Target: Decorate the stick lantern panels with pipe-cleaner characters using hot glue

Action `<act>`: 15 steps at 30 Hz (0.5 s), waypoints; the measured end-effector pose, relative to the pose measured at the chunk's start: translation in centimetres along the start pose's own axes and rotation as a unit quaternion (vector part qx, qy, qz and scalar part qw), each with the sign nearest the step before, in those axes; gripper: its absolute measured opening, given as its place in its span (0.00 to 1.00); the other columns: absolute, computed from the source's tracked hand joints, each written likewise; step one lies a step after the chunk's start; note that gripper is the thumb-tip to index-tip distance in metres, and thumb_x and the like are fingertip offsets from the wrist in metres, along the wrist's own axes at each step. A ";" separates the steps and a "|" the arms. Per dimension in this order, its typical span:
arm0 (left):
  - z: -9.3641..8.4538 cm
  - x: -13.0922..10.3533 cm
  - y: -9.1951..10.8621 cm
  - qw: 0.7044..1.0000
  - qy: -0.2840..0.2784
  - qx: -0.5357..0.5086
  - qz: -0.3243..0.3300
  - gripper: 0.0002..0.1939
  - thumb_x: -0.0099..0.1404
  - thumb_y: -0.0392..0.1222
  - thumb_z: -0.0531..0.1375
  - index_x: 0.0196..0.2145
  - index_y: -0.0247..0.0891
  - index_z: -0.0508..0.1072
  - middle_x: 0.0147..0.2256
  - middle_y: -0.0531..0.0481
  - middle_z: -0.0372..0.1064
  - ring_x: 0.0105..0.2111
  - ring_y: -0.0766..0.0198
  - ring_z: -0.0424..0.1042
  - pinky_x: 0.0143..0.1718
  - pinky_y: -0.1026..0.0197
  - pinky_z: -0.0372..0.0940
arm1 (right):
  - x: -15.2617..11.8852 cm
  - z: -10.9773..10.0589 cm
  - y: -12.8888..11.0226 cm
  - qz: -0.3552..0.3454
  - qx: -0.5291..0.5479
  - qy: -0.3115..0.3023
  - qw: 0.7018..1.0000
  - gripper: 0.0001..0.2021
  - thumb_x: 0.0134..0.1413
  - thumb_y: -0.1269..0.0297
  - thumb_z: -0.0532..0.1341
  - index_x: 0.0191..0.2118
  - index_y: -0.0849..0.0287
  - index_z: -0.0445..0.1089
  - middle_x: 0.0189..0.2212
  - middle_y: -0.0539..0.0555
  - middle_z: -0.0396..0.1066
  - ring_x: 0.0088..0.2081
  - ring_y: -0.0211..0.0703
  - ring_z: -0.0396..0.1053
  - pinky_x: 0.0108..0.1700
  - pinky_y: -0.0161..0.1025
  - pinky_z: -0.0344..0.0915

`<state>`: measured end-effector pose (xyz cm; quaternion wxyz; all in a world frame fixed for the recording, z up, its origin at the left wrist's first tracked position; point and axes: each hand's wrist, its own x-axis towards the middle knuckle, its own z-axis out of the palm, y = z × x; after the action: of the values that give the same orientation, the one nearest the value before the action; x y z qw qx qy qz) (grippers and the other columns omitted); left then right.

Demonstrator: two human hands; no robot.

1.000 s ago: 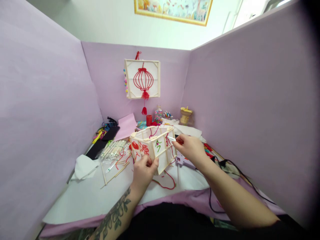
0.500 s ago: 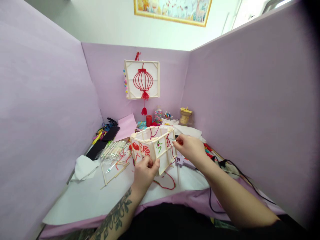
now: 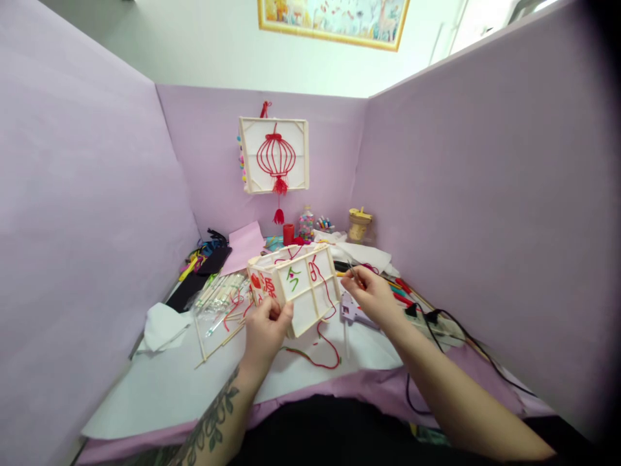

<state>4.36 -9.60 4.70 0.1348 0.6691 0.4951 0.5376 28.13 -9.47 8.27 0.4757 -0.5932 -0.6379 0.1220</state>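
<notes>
A wooden-framed paper lantern [image 3: 305,312] is tilted above the table, with green and red characters on its white panels. My left hand [image 3: 269,322] pinches its lower front corner. To the right of the lantern, apart from it, my right hand [image 3: 371,291] is closed on tweezers [image 3: 355,274], their tips pointing up and left. Red yarn [image 3: 326,285] runs down from the red character on the right panel, and more red cord [image 3: 334,360] curves on the table below.
A finished lantern [image 3: 275,155] hangs at the back wall. Wooden sticks in plastic [image 3: 220,291] lie left. At the right are a light purple glue gun [image 3: 359,312] and black cables [image 3: 466,336]. Behind stand a red cylinder [image 3: 288,234] and a jar of pompoms [image 3: 306,224].
The held lantern has turned and shifted left with my left hand, so its character panel faces me more. My right hand has moved slightly right, away from the panel, with the tweezers showing more clearly.
</notes>
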 end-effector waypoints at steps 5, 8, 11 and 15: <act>-0.9 0.4 -0.4 1.000 -0.001 -0.005 -0.015 0.21 0.59 0.51 0.59 0.17 0.40 0.56 0.15 0.59 0.52 0.17 0.71 0.53 0.20 0.67 0.52 | 1.3 3.2 -1.5 -0.083 0.059 0.047 0.994 0.08 0.53 0.59 0.59 0.32 0.57 0.71 0.34 0.55 0.67 0.35 0.44 0.65 0.38 0.40 0.62; -1.1 0.4 -0.8 1.000 0.000 -0.007 -0.012 0.20 0.59 0.51 0.59 0.17 0.40 0.56 0.16 0.59 0.52 0.17 0.71 0.53 0.20 0.67 0.52 | 1.7 4.7 -2.3 -0.086 0.065 0.060 0.992 0.07 0.53 0.60 0.60 0.31 0.57 0.70 0.35 0.55 0.65 0.36 0.44 0.65 0.39 0.39 0.63; -1.0 0.3 -1.0 1.000 0.003 -0.011 -0.008 0.20 0.59 0.51 0.59 0.17 0.40 0.56 0.15 0.59 0.52 0.17 0.71 0.53 0.20 0.67 0.52 | 1.8 5.6 -2.4 -0.084 0.051 0.072 0.993 0.06 0.54 0.60 0.59 0.31 0.57 0.69 0.34 0.54 0.63 0.35 0.43 0.64 0.38 0.39 0.63; -0.9 0.3 -0.8 1.000 0.003 -0.015 -0.006 0.20 0.58 0.50 0.59 0.17 0.40 0.56 0.15 0.59 0.52 0.17 0.71 0.53 0.19 0.67 0.52 | 2.0 5.9 -2.0 -0.085 0.022 0.071 0.994 0.06 0.55 0.61 0.58 0.30 0.57 0.67 0.34 0.53 0.62 0.34 0.42 0.63 0.38 0.39 0.62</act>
<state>3.13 -9.26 4.68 0.1468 0.6624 0.4911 0.5464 22.71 -5.87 7.57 0.5411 -0.5337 -0.6477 0.0529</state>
